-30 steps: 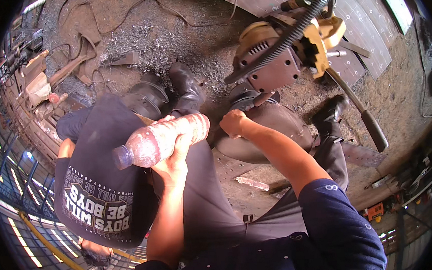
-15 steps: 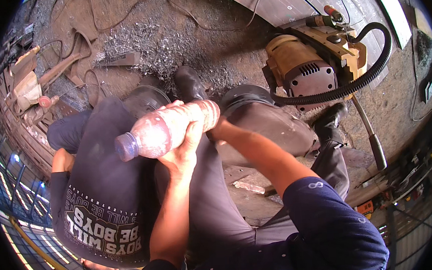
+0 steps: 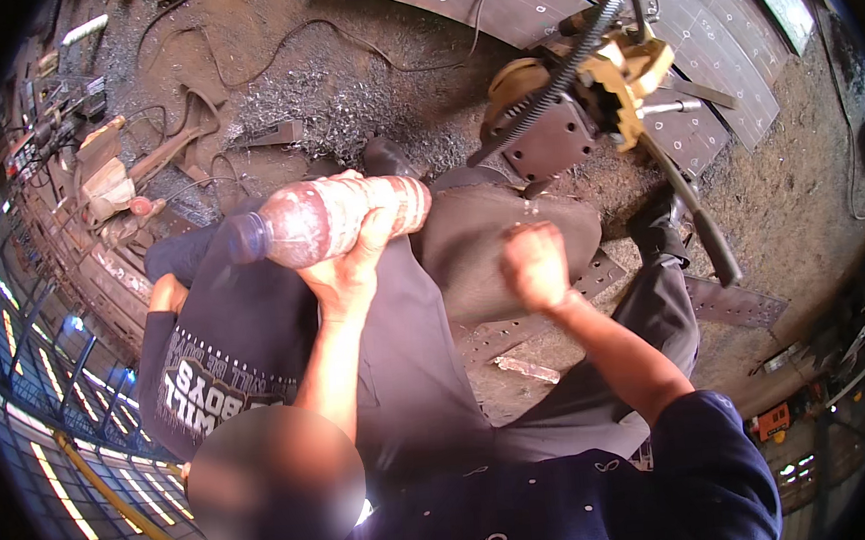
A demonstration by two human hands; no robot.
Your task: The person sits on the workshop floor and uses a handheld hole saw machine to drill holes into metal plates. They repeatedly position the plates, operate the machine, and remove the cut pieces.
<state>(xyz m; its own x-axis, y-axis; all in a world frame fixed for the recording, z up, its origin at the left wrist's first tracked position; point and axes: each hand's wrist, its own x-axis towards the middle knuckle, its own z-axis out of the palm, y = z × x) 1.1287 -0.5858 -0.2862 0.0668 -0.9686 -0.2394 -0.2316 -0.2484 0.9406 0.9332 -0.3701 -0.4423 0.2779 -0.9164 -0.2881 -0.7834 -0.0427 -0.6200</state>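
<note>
My left hand [image 3: 350, 266] is wrapped around a clear plastic bottle [image 3: 334, 217] with a ribbed body and a dark cap. The bottle lies nearly level, its cap end toward the left, above the trousers and close to another person's dark shirt [image 3: 236, 334]. Apart from the bottle, to the right, my right hand [image 3: 536, 266] hangs over a rounded brown-grey shape [image 3: 462, 268]. Motion smears its fingers, and anything inside them is hidden. Small pale flecks show just above that hand.
A drilling machine [image 3: 554, 141] with a yellow-brown body, black corrugated hose and long lever [image 3: 717, 250] stands ahead right. Beyond lies marked steel plate [image 3: 707, 30]. Metal shavings [image 3: 325, 97], cables and scrap cover the floor ahead. Another person is close on my left.
My right hand has come out from behind the bottle and moved right. The bottle stays in my left hand, slightly higher in view. The drilling machine appears at a different tilt, its hose now pointing upward.
</note>
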